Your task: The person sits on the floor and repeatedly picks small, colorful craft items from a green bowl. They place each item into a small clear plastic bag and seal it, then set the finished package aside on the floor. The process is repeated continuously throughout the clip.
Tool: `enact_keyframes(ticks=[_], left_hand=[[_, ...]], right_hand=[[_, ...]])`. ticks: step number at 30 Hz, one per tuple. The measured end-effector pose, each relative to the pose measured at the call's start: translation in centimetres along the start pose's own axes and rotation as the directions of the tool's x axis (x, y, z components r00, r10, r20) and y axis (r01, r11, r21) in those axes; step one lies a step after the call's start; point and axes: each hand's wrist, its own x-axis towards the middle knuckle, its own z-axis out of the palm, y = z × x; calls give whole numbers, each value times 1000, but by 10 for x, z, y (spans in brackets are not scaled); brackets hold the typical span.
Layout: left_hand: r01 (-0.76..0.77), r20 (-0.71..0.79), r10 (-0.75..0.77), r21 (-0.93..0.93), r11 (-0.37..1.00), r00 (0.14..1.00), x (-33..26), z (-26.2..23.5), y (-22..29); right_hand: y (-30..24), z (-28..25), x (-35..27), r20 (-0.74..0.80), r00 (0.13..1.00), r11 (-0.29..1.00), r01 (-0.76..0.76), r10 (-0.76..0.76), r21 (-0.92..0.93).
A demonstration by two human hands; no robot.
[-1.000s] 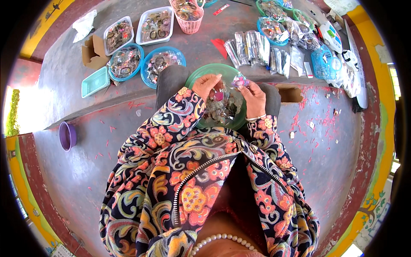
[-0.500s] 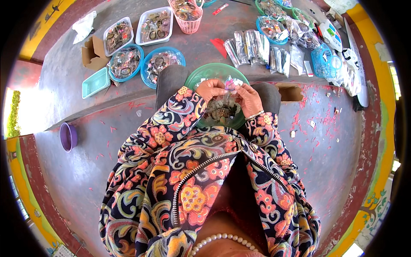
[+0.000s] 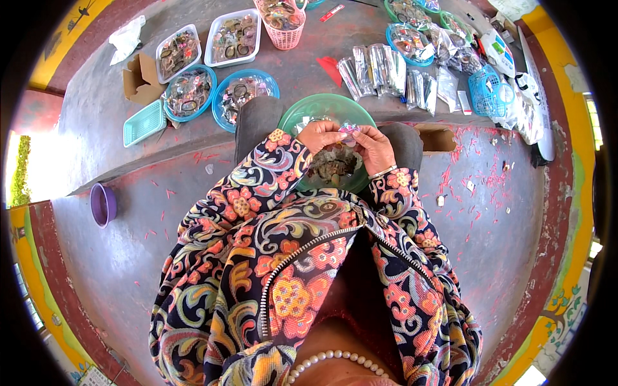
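Left hand (image 3: 320, 135) and right hand (image 3: 375, 147) meeting over green basin (image 3: 302, 109) on lap. Fingertips of both pinching small clear packet (image 3: 348, 133), held between them, just above basin contents. Packet long axis roughly left-right; both hands equally near. Farther right, row of clear sachets (image 3: 380, 69) on ledge.

Grey concrete desk (image 3: 96, 96), worn. On it: two white rectangular tubs (image 3: 206, 45), two blue round bowls (image 3: 219, 93), pink basket (image 3: 283, 22), teal tray (image 3: 144, 122), torn cardboard box (image 3: 141, 78), row of clear packets (image 3: 386, 71), blue basket (image 3: 486, 90). Purple cup (image 3: 103, 204) on the red floor (image 3: 502, 244) below.
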Motion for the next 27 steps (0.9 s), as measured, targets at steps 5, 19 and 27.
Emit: enact_keyframes(ticks=[5,19,27], left_hand=[[-77,-166,92,95,993,982,-4,4,7],[-35,-55,40,83,996,998,-6,7,12],[-49,-57,59,165,985,997,-7,8,14]], right_hand=[[-5,6,-4,-19,997,997,-72,72,7],[0,0,-2,28,998,998,49,-48,-31],[-10,16,-9,-58,998,997,31,-27,68]])
